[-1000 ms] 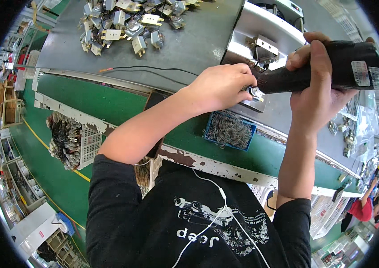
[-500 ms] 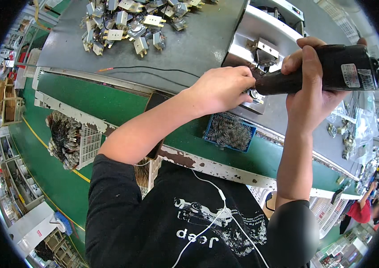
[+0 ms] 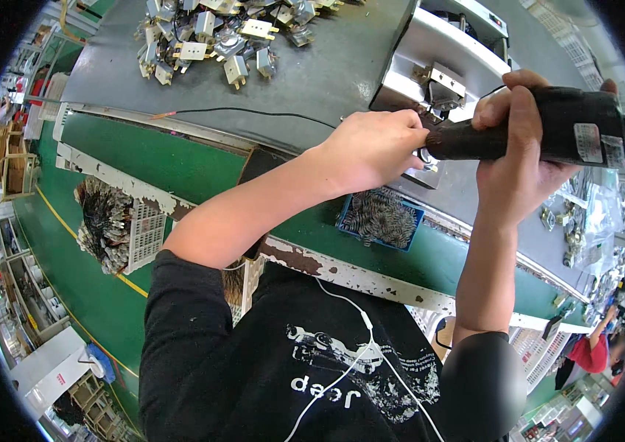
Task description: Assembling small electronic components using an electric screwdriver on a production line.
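My right hand (image 3: 522,162) is wrapped round a black electric screwdriver (image 3: 559,125), which lies nearly level with its narrow nose to the left. At that nose my left hand (image 3: 375,147) is closed, its fingertips beside a small shiny metal part (image 3: 428,158). What the left fingers pinch is mostly hidden by the hand itself. Just beyond the hands stands a metal fixture box (image 3: 412,55) with a small white-topped unit (image 3: 445,85) set in its front. The screwdriver's tip cannot be made out.
Several small metal switch-like units (image 3: 231,48) lie piled at the far left of the grey table (image 3: 121,77). A blue bin of springs (image 3: 380,217) sits below the table's near edge. A thin black cable (image 3: 253,112) runs across the tabletop. Bagged parts (image 3: 592,228) lie at right.
The screwdriver and my right hand have shifted slightly right and nearer to me. My left hand stays by the nose, moved a little to the right.
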{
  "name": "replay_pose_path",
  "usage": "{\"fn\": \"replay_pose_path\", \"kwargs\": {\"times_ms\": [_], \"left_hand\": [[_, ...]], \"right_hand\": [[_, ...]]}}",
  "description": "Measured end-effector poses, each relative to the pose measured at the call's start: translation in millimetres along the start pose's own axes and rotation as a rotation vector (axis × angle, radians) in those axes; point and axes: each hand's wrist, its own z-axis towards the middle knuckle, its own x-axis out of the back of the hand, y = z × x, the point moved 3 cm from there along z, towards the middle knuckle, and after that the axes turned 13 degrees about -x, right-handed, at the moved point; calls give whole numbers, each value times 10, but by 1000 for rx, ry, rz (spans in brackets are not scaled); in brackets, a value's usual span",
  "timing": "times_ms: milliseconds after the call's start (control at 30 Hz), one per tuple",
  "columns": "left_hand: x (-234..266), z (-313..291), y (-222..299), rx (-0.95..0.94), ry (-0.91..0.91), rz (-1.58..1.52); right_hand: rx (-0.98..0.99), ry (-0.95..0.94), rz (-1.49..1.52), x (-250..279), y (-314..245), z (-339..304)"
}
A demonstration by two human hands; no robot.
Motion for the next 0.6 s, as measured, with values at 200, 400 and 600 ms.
{"fn": "replay_pose_path", "kwargs": {"times_ms": [200, 400, 600], "left_hand": [[-29, -14, -6, 6, 20, -3], [-19, -24, -14, -9, 27, -18], [-54, -2, -39, 15, -24, -7]], "right_hand": [[83, 12, 154, 11, 25, -16], [53, -42, 72, 57, 24, -20], [34, -31, 95, 59, 11, -23]]}}
